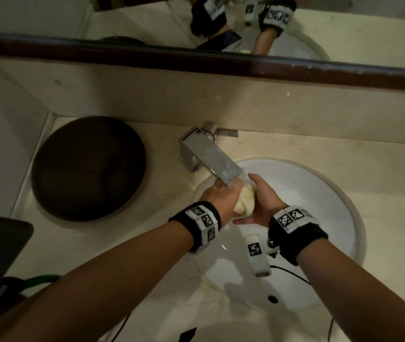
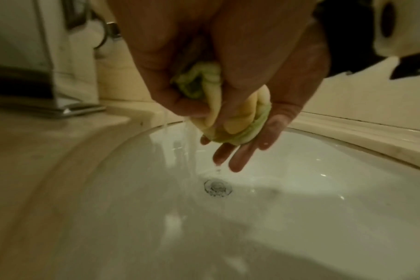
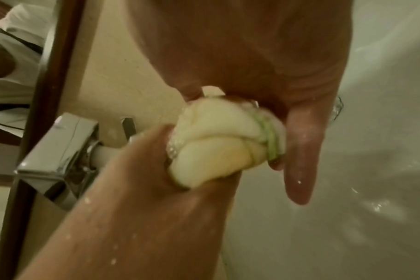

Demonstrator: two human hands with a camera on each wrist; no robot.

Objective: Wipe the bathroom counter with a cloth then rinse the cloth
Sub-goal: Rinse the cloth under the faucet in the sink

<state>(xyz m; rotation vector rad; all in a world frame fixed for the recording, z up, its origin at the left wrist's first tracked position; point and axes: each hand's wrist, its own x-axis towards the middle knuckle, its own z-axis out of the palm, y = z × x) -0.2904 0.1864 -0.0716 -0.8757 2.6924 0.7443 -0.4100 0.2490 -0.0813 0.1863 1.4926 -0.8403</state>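
- Both hands over the white sink [image 1: 332, 211], meeting just below the faucet [image 1: 211, 156] spout.
- Left hand [image 1: 221, 196]: fingers curled round one end of the cloth [image 1: 74, 202], gripping it.
- Right hand [image 1: 264, 201]: cradles the other end; fingers look mostly extended beneath it, though the right wrist view is blurred, so the grip is uncertain.
- Cloth: pale yellow with green edging, twisted into a tight wad between the palms.
- Water trickles from the wad toward the drain [image 2: 218, 188], directly under the faucet.
- Beige counter [image 1: 344, 154] surrounds the sink; a dark round lid [image 1: 88, 169] lies left of the faucet.
- Mirror [image 1: 344, 28] with dark frame behind the faucet.
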